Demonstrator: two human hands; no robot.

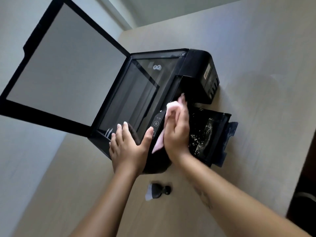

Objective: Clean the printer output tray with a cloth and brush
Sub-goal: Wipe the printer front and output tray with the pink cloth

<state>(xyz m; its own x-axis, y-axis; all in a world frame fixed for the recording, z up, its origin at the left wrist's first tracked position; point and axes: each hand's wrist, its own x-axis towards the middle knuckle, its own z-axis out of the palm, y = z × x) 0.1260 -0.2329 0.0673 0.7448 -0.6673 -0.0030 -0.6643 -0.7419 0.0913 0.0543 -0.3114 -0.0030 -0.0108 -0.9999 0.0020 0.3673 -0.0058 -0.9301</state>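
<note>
A black printer (193, 65) sits on a beige table, its scanner lid (65, 65) raised to the left. The output tray (208, 134) sticks out on the right, speckled with white dust. My right hand (177, 129) holds a pale pink cloth (171, 108) against the printer's front, beside the control panel (156, 123) and just left of the tray. My left hand (128, 146) lies flat on the printer's near corner, fingers spread over the scanner glass edge, holding nothing. A small black brush (158, 190) with white bristles lies on the table near me, below the printer.
The beige table (256, 82) extends to the right and toward me. A white wall (25, 151) lies to the left. A dark object (306, 194) stands at the table's right edge.
</note>
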